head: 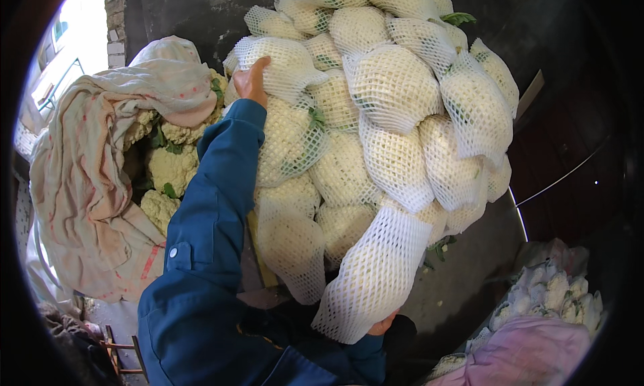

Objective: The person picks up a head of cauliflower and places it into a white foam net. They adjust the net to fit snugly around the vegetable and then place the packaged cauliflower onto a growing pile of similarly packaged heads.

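My left hand (251, 83) is at the upper left of a tall heap of cauliflowers in white foam nets. Its thumb lies over one netted cauliflower (282, 66); the other fingers are mostly hidden. Close in front of me, a long white foam net sleeve (377, 273) slants down from the heap's front, with a pale head showing through its mesh. My right hand (384, 324) holds the sleeve at its lower end, and most of this hand is hidden beneath it. Beside my left forearm, a loose netted head (292, 235) hangs at the heap's front edge.
Left of my arm, bare cauliflowers (173, 169) with green leaves lie partly under a pinkish cloth (95, 180). More netted cauliflowers (548, 290) sit at the lower right, partly covered by a pink cloth (528, 353). A wooden stool or frame (123, 346) stands at the lower left.
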The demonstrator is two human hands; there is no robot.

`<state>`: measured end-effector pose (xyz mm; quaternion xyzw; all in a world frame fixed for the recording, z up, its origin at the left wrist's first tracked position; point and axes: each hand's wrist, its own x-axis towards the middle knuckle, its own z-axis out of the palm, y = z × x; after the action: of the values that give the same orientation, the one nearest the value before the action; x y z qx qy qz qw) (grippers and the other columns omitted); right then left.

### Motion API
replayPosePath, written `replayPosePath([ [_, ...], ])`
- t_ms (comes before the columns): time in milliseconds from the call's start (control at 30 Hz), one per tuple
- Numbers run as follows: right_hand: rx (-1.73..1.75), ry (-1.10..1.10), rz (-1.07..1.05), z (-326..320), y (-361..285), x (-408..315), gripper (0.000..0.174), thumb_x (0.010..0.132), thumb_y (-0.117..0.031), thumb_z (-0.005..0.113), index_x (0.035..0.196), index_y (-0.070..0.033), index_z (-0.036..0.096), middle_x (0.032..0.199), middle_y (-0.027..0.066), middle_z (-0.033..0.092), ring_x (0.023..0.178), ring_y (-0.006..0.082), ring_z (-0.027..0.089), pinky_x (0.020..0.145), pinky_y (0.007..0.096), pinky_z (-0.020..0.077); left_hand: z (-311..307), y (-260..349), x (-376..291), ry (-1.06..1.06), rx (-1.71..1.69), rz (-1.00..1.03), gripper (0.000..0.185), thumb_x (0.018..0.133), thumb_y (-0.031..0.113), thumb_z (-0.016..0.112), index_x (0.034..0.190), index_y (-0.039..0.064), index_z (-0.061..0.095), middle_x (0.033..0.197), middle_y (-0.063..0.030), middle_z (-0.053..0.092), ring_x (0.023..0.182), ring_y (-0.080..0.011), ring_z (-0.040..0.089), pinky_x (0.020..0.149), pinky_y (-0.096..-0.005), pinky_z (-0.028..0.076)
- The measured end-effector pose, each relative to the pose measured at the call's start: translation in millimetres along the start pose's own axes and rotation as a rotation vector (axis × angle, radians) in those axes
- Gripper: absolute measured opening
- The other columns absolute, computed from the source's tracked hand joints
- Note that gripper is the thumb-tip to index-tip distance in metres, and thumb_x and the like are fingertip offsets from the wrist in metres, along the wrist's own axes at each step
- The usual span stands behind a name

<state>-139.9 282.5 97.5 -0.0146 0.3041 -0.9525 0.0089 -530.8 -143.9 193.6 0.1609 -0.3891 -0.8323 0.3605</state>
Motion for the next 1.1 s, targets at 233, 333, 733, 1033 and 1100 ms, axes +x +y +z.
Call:
replayPosePath([
  [233, -0.005, -0.005, 0.021, 1, 1, -2, 0.088, 0.091, -0.062, 0.058, 0.155, -0.009, 0.028, 0.156, 0.0144, 0.037, 0.139, 0.036, 0.041, 0.114, 0.0532, 0.0372, 5, -27, 13, 0.224, -0.008, 0.17, 0.059, 0.068, 0.015, 0.086, 0.111, -0.012, 0.056, 0.107, -0.0196, 0.063, 0.094, -0.0317, 0.062, 0.083, -0.0419, 0.051],
  [333, -0.001, -0.008, 0.024, 2, 2, -3, 0.088, 0.091, -0.062, 0.058, 0.155, -0.009, 0.028, 0.156, 0.0144, 0.037, 0.139, 0.036, 0.041, 0.114, 0.0531, 0.0371, 5, -29, -4, 0.157, -0.039, 0.098, 0.051, 0.071, 0.014, 0.086, 0.108, -0.009, 0.06, 0.105, -0.0187, 0.064, 0.095, -0.032, 0.063, 0.085, -0.0407, 0.052],
  [733, 0.018, -0.026, 0.014, 4, 1, -3, 0.088, 0.091, -0.062, 0.057, 0.155, -0.009, 0.028, 0.156, 0.0143, 0.037, 0.139, 0.0359, 0.041, 0.114, 0.053, 0.037, -55, 60, -30, -0.151, 1.323, 0.537, 0.059, 0.068, 0.025, 0.086, 0.114, -0.003, 0.061, 0.118, -0.0238, 0.062, 0.112, -0.0346, 0.058, 0.101, -0.0414, 0.048],
  [1033, 0.004, -0.017, 0.014, 1, 1, -5, 0.087, 0.092, -0.062, 0.057, 0.155, -0.009, 0.028, 0.156, 0.0142, 0.037, 0.139, 0.0359, 0.041, 0.114, 0.053, 0.0368, -39, 65, -7, -0.663, 1.66, 0.976, 0.099, 0.071, 0.005, 0.077, 0.156, 0.021, 0.029, 0.16, -0.0224, 0.027, 0.146, -0.0401, 0.029, 0.118, -0.0466, 0.028],
  [1100, -0.002, -0.013, 0.006, 0, -1, -7, 0.087, 0.092, -0.062, 0.057, 0.155, -0.009, 0.028, 0.156, 0.0142, 0.037, 0.139, 0.0359, 0.041, 0.114, 0.053, 0.0368, -39, 65, -8, -0.739, 1.63, 0.935, 0.101, 0.071, 0.006, 0.078, 0.157, 0.021, 0.028, 0.16, -0.0219, 0.027, 0.146, -0.0398, 0.029, 0.118, -0.0469, 0.028],
])
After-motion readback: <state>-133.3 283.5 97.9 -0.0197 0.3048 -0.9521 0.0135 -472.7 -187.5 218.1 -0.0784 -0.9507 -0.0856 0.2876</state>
